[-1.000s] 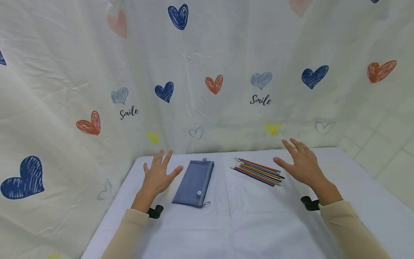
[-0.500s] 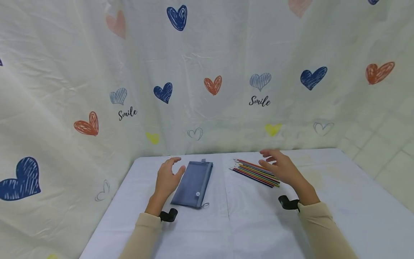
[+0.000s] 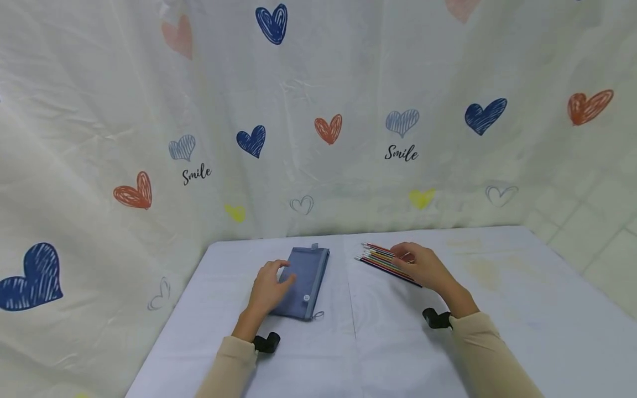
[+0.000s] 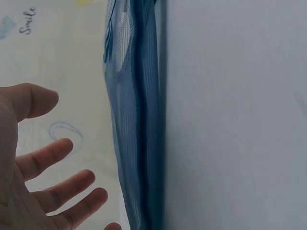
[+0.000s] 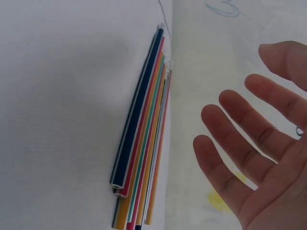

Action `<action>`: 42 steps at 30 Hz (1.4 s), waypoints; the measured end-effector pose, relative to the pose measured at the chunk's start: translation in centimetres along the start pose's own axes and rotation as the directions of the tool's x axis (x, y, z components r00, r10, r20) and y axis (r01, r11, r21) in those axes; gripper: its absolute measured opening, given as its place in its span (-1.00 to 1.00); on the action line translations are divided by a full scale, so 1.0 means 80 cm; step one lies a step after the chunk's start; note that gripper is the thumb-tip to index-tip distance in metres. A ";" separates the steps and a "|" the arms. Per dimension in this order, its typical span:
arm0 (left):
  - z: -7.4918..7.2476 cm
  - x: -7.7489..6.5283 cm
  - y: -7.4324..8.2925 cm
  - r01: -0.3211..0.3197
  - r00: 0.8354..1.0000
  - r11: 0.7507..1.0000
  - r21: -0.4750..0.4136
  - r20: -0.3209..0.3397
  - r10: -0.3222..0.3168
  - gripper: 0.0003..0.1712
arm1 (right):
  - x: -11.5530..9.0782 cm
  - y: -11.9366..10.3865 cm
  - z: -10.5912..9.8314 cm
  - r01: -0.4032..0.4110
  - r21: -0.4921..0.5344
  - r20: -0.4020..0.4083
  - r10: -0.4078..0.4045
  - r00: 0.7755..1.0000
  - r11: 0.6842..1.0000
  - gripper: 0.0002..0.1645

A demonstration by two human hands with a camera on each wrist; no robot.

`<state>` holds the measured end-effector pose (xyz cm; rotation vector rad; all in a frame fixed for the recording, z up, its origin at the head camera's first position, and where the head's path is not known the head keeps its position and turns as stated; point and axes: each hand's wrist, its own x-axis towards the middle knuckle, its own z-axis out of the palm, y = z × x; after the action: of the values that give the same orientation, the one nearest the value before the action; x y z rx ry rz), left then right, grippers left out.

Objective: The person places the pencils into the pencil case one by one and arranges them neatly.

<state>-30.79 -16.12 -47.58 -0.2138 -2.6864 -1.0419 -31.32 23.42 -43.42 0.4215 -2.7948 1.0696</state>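
Observation:
A blue mesh zip pouch (image 3: 304,279) lies flat on the table, its zip running along the right side. My left hand (image 3: 269,287) hovers over the pouch's left edge, thumb and fingers spread. In the left wrist view its fingers (image 4: 72,191) stand apart from the pouch (image 4: 136,120). A bundle of striped colored pencils (image 3: 380,261) lies slanted to the right of the pouch. My right hand (image 3: 425,268) reaches over their right end and hides part of it. The right wrist view shows its relaxed fingers (image 5: 235,139) apart from the pencils (image 5: 139,139), holding nothing.
A white cloth covers the table (image 3: 348,359). Behind it hangs a pale curtain (image 3: 348,72) printed with hearts and the word Smile. A small loop pull (image 3: 318,314) sits at the pouch's near corner.
Both hands have moved inward and lower: the left from beside the pouch to over its left edge, the right from beyond the pencils to over their right end. Pouch and pencils stay put.

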 end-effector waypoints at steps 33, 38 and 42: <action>0.018 -0.015 0.019 0.034 0.963 0.983 0.183 0.256 -0.081 0.08 | 0.007 0.008 0.040 -0.008 -0.181 0.136 0.034 0.990 0.983 -0.66; 0.018 -0.015 0.019 0.013 0.957 0.979 0.203 0.280 -0.071 0.13 | 0.006 0.003 0.043 0.025 -0.212 0.174 0.012 0.985 0.977 -0.66; 0.019 -0.016 0.018 -0.005 0.952 0.973 0.229 0.299 -0.065 0.16 | 0.004 0.002 0.043 0.059 -0.202 0.174 -0.024 0.984 0.978 -0.66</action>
<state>-29.51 -14.05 -48.09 -0.3127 -3.0672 -0.7504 -31.69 21.14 -46.03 0.5690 -2.9914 0.7560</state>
